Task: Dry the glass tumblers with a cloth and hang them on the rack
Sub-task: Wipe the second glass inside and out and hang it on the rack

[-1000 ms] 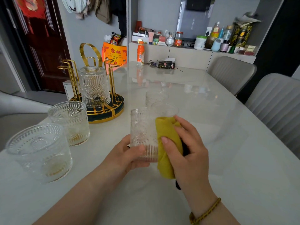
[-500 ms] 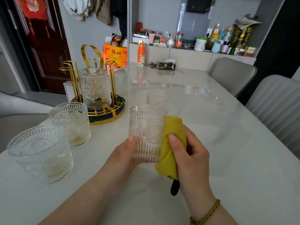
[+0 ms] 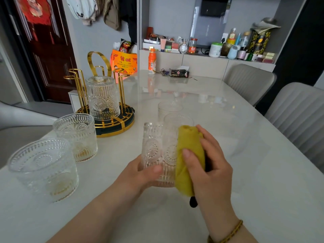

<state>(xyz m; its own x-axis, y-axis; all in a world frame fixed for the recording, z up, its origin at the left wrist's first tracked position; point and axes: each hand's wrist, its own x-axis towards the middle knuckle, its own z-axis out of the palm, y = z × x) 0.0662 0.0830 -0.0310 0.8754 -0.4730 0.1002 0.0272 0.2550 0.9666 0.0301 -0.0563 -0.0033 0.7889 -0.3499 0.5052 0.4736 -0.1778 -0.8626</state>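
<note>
My left hand grips a patterned glass tumbler near its base, just above the white table. My right hand holds a folded yellow cloth pressed against the tumbler's right side. A gold wire rack on a round dark base stands at the left, with one tumbler hung upside down on it. Two upright tumblers, one nearer and one further, stand at the left. Two more tumblers, one behind the held glass and one beyond it, stand partly hidden.
Grey chairs line the table's right side. An orange bottle, keys and a dark packet lie at the far end. A cluttered shelf runs along the back wall. A dark red door is at the left.
The tumbler has turned in my left hand, and the cloth has shifted up along its right side. The other tumblers and the rack have not moved.
</note>
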